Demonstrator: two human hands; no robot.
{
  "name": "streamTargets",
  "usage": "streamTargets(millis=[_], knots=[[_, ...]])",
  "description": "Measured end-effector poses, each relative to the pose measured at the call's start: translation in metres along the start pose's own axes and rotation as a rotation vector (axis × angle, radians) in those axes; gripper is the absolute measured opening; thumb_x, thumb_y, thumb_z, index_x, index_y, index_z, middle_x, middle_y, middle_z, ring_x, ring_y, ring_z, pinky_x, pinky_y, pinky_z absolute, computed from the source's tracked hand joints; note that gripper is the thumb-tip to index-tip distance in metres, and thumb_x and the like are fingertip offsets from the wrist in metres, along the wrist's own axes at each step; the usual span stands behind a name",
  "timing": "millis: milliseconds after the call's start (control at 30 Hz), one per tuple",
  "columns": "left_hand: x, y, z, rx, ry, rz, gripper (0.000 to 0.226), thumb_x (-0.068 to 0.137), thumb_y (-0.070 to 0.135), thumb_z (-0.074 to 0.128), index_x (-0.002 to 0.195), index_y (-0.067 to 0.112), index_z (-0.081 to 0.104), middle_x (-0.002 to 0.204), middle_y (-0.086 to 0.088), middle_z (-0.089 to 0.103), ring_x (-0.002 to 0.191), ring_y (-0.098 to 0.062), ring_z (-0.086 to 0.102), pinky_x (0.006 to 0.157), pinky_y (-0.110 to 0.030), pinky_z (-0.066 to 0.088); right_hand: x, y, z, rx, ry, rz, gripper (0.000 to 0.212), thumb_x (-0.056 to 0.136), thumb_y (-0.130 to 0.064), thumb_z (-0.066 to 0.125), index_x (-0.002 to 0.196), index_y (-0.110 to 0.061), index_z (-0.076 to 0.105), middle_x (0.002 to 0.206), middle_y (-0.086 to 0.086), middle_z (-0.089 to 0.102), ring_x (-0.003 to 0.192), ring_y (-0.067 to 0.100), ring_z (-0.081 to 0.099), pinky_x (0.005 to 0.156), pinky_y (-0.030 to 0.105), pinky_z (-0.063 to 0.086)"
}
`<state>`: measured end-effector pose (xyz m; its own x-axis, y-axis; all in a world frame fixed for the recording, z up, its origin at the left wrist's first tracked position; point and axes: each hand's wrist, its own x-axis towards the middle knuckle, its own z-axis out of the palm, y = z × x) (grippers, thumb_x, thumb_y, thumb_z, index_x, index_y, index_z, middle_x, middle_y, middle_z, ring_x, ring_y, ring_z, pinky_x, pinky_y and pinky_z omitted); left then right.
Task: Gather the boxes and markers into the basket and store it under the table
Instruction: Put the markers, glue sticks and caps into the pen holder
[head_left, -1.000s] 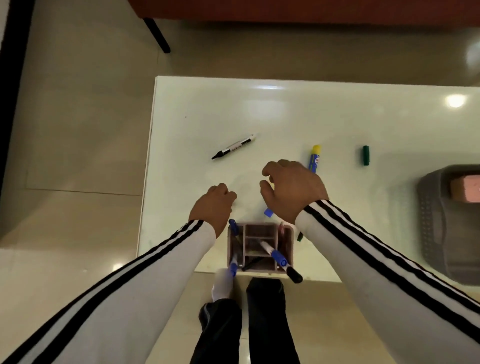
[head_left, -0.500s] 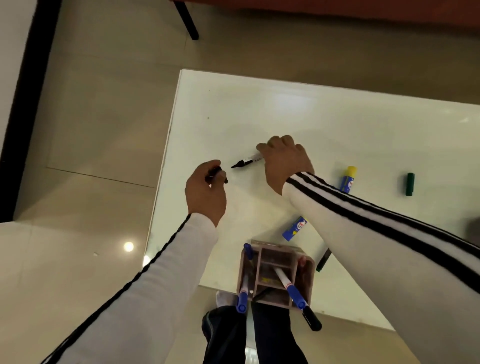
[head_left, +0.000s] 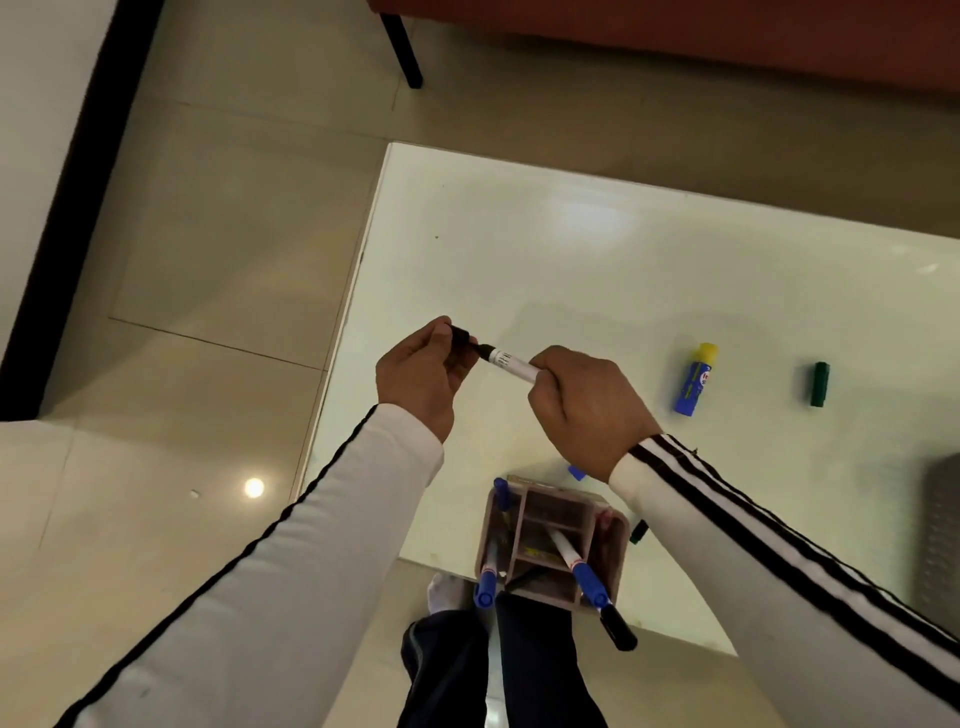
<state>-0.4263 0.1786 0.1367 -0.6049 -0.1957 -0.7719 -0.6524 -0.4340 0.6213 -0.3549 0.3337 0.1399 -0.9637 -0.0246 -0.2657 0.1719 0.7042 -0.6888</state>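
Left hand (head_left: 421, 371) pinching black cap (head_left: 461, 338), right hand (head_left: 587, 410) gripping marker (head_left: 511, 364) — glue stick (head_left: 696, 379), green cap (head_left: 820, 383) nearby

Beige tiled floor (head_left: 218, 249), glossy; one round light glare (head_left: 254, 487) near left. Black strip (head_left: 78, 208) running far left. Red-brown furniture (head_left: 727, 41) across far edge, black leg (head_left: 400, 47) angled to floor. Blue glue stick (head_left: 696, 379), yellow cap, lying right.
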Motion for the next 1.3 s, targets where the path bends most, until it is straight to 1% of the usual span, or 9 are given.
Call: streamTargets(millis=[267,467,667,800,867,933,1033,1200,1300], knots=[[-0.033,-0.008,0.005,0.22,-0.136,0.007,0.009,0.094,0.003,0.06,0.097,0.002,0.068,0.087,-0.013,0.069,0.082,-0.026,0.069,0.074,-0.03,0.06,-0.024,-0.009,-0.01,-0.022,0.055,0.059,0.028,0.1,-0.028,0.037,0.097,-0.01,0.058,0.076,0.005,0.057,0.068,0.026,0.052,0.066,0.044,0.044],[-0.069,-0.019,0.009,0.257,-0.171,0.101,0.016,0.094,0.002,0.059,0.082,0.005,0.069,0.075,-0.011,0.065,0.07,-0.022,0.065,0.076,-0.032,0.06,-0.055,-0.027,-0.006,-0.007,0.141,0.127,0.037,0.105,-0.035,0.036,0.103,-0.008,0.061,0.075,0.006,0.061,0.069,0.028,0.055,0.063,0.04,0.043],[-0.101,-0.011,0.006,0.292,-0.248,0.185,0.018,0.095,0.002,0.057,0.111,-0.002,0.065,0.089,-0.016,0.064,0.078,-0.023,0.064,0.081,-0.034,0.059,-0.085,-0.051,-0.011,0.188,0.296,0.245,0.026,0.105,-0.032,0.04,0.09,-0.017,0.056,0.064,-0.007,0.051,0.058,0.011,0.049,0.052,0.023,0.03],[-0.13,-0.008,0.0,0.492,-0.478,0.299,0.024,0.094,-0.001,0.056,0.115,0.003,0.066,0.096,-0.014,0.067,0.085,-0.022,0.065,0.085,-0.039,0.058,-0.118,-0.056,-0.018,0.186,0.128,0.27,0.02,0.103,-0.029,0.042,0.109,-0.019,0.058,0.084,-0.011,0.067,0.078,0.012,0.061,0.069,0.026,0.045],[-0.139,-0.01,-0.006,0.583,-0.557,0.339,0.029,0.092,0.005,0.061,0.119,0.014,0.065,0.106,-0.009,0.068,0.091,-0.019,0.066,0.087,-0.039,0.057,-0.133,-0.052,-0.019,0.185,0.139,0.285,0.011,0.1,-0.027,0.049,0.105,-0.022,0.058,0.087,-0.014,0.068,0.079,0.005,0.062,0.066,0.013,0.043],[-0.138,-0.011,-0.016,0.589,-0.539,0.334,0.036,0.09,0.012,0.064,0.123,0.025,0.058,0.113,-0.004,0.066,0.091,-0.016,0.065,0.084,-0.035,0.057,-0.144,-0.049,-0.021,0.246,0.251,0.305,0.002,0.094,-0.022,0.059,0.095,-0.021,0.06,0.084,-0.014,0.069,0.075,-0.002,0.064,0.06,0.008,0.042],[-0.122,-0.012,-0.043,0.636,-0.381,0.316,0.034,0.091,0.015,0.061,0.123,0.023,0.055,0.12,-0.007,0.062,0.094,-0.021,0.064,0.086,-0.038,0.055,-0.152,-0.046,-0.022,0.38,0.383,0.361,0.018,0.083,-0.009,0.066,0.088,-0.026,0.066,0.083,-0.012,0.071,0.068,-0.007,0.066,0.052,0.005,0.041],[-0.096,-0.022,-0.095,0.849,-0.283,0.27,0.031,0.093,0.019,0.056,0.124,0.02,0.054,0.118,0.001,0.059,0.107,-0.023,0.062,0.097,-0.045,0.05,-0.153,-0.038,-0.005,0.227,0.279,0.401,0.017,0.077,-0.018,0.074,0.083,-0.032,0.067,0.071,-0.031,0.063,0.066,-0.005,0.062,0.057,0.006,0.041],[-0.088,-0.025,-0.107,0.875,-0.275,0.254,0.029,0.093,0.02,0.055,0.122,0.022,0.054,0.118,0.002,0.058,0.107,-0.023,0.061,0.095,-0.046,0.052,-0.145,-0.029,0.005,0.14,0.182,0.463,0.014,0.077,-0.024,0.073,0.081,-0.036,0.066,0.07,-0.025,0.064,0.068,-0.007,0.06,0.055,0.006,0.039]])
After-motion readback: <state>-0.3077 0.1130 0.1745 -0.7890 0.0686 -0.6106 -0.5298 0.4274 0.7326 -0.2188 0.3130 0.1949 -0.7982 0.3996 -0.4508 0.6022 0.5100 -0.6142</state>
